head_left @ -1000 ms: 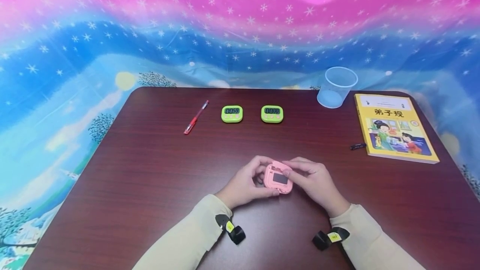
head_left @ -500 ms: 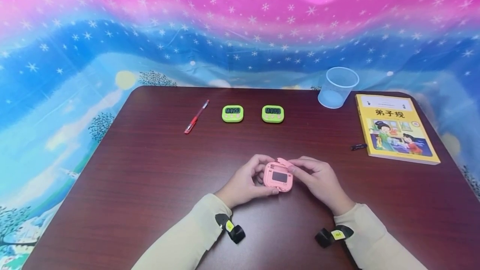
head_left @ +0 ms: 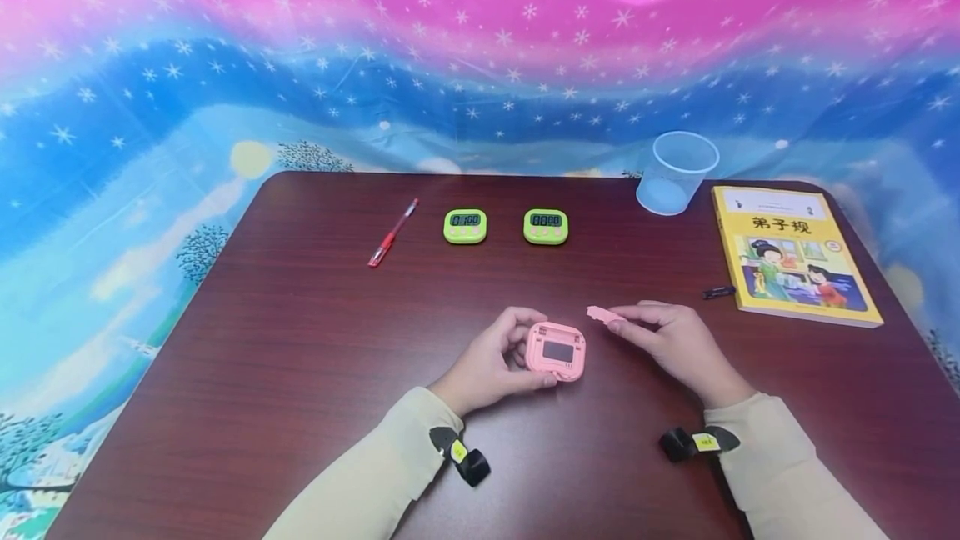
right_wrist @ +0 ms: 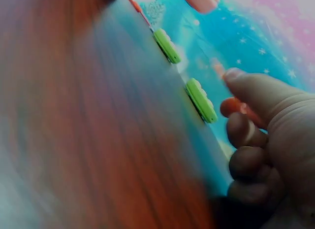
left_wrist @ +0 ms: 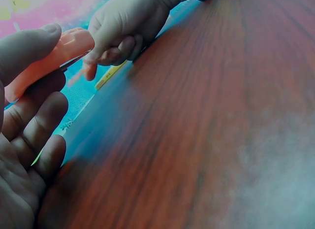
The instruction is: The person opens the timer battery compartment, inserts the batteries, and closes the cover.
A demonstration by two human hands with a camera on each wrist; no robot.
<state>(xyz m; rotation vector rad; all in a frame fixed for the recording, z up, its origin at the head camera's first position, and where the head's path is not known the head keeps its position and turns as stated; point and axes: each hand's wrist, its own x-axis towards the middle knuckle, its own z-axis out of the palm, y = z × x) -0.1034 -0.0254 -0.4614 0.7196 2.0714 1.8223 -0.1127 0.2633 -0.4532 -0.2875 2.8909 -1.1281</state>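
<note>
My left hand (head_left: 491, 361) holds a pink digital timer (head_left: 557, 352) by its left side, thumb along the lower edge. The timer's back faces up, with a long battery slot uncovered along its far edge and a dark rectangle in the middle. To its right, my right hand (head_left: 671, 346) pinches a small pink battery cover (head_left: 602, 315) between thumb and forefinger, apart from the timer. In the left wrist view the timer (left_wrist: 54, 59) is seen edge-on between thumb and fingers. The cover is mostly hidden by the fingers in the right wrist view.
Two green timers, the left one (head_left: 465, 226) and the right one (head_left: 546, 227), lie farther back on the brown table (head_left: 300, 340). A red pen (head_left: 393, 233) is left of them. A clear plastic cup (head_left: 677, 173), a yellow book (head_left: 795, 257) and a small black object (head_left: 717, 292) are at the right.
The right hand lifted the battery cover from the pink timer and moved right with it, baring the slot. The left hand stayed nearly still. The left green timer's display changed from 00:59 to 01:00.
</note>
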